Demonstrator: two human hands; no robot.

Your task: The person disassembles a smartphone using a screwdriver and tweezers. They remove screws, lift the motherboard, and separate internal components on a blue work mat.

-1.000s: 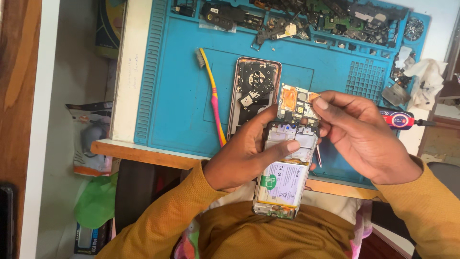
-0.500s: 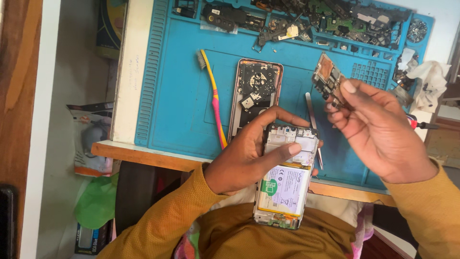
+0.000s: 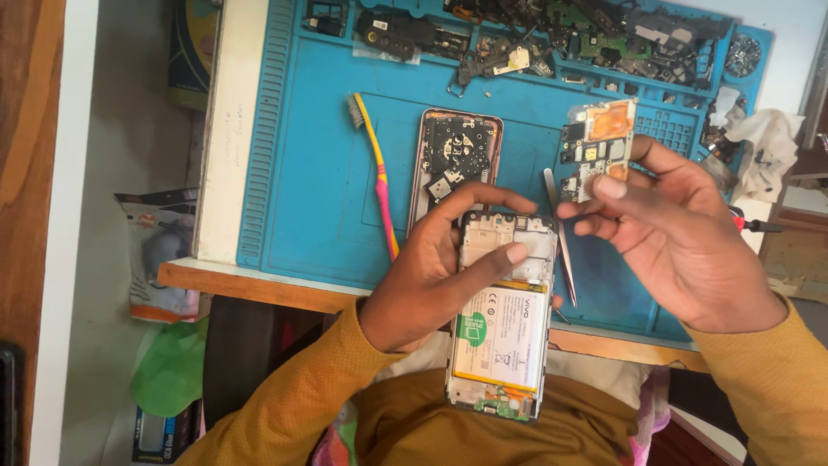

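My left hand grips an opened phone with its back off, white battery showing, held over the near edge of the blue work mat. My thumb lies across the phone's empty upper bay. My right hand pinches a small circuit board with a copper patch, held up above the mat, apart from the phone. Metal tweezers lie on the mat between my two hands.
A second opened phone shell lies in the mat's middle. A yellow and pink toothbrush lies left of it. Several loose phone parts fill the mat's far trays. Crumpled white cloth sits at right. A red-handled screwdriver pokes out behind my right hand.
My right hand lifted the circuit board off the phone's upper end and carried it up and right. The left hand kept hold of the phone, its top bay now bare.
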